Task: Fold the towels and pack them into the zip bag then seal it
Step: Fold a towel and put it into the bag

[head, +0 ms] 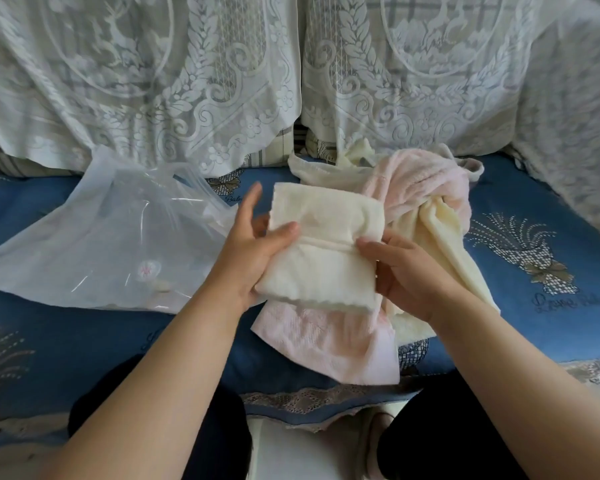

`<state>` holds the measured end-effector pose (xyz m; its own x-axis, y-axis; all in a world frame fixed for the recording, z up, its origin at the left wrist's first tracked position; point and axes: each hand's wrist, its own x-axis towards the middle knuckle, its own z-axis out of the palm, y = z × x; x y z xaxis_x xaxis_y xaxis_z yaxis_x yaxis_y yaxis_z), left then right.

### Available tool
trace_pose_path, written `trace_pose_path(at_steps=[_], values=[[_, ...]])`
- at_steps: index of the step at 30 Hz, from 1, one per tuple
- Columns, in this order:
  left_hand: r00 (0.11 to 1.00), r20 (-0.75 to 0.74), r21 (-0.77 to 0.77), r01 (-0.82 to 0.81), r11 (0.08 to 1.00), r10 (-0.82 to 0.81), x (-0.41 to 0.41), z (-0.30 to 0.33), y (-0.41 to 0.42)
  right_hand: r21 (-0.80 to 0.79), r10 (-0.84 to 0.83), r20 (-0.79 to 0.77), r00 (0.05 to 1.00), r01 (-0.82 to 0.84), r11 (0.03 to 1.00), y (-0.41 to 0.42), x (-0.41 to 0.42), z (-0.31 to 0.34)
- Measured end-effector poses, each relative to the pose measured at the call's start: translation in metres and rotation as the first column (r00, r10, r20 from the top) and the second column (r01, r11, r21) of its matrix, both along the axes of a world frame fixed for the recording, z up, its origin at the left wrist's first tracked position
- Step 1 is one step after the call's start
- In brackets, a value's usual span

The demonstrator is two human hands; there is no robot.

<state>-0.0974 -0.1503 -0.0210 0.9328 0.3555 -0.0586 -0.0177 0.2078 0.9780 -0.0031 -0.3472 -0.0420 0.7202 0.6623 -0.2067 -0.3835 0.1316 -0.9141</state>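
A folded cream towel is held up above the blue sofa seat. My left hand grips its left edge, thumb on top and fingers behind. My right hand pinches its right edge at the fold line. Under it lies a pink towel spread toward the seat's front edge. A heap of unfolded pink and cream towels sits behind and to the right. The clear zip bag lies open-looking and crumpled on the seat to the left, with something pale inside.
The blue patterned sofa cushion carries everything. White lace covers hang over the backrest behind. My dark-clothed knees are at the seat's front edge, with pale floor between them.
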Motion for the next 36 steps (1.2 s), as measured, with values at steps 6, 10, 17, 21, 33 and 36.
trace_pose_path(at_steps=[6, 10, 17, 21, 33, 36], values=[[0.95, -0.288, -0.113, 0.094, 0.989, -0.123, -0.009, -0.007, 0.003, 0.094, -0.08, 0.029, 0.996, 0.077, 0.993, 0.016, -0.003, 0.006], [0.981, -0.017, -0.148, 0.189, 0.971, -0.194, -0.018, -0.007, 0.017, 0.256, -0.083, -0.141, 0.987, 0.118, 0.959, 0.018, 0.0, 0.016], [0.983, 0.099, 0.071, 0.148, 0.986, -0.154, -0.046, -0.009, 0.038, 0.352, 0.102, -0.471, 0.876, 0.081, 0.932, 0.051, -0.012, 0.007], [0.999, 0.045, 0.571, -0.046, 0.82, 0.025, -0.058, -0.016, 0.044, 0.082, 0.122, -0.224, 0.967, -0.106, 0.991, 0.08, -0.037, 0.002], [0.756, 0.395, 0.794, -0.567, 0.221, 0.522, -0.069, -0.013, 0.094, -0.741, 0.553, 0.559, 0.618, 0.074, 0.667, 0.183, -0.019, -0.033], [0.814, 0.248, 0.877, -0.419, 0.235, 0.526, -0.064, -0.02, 0.105, -0.898, 0.741, 0.396, 0.541, 0.062, 0.435, 0.2, -0.027, -0.052]])
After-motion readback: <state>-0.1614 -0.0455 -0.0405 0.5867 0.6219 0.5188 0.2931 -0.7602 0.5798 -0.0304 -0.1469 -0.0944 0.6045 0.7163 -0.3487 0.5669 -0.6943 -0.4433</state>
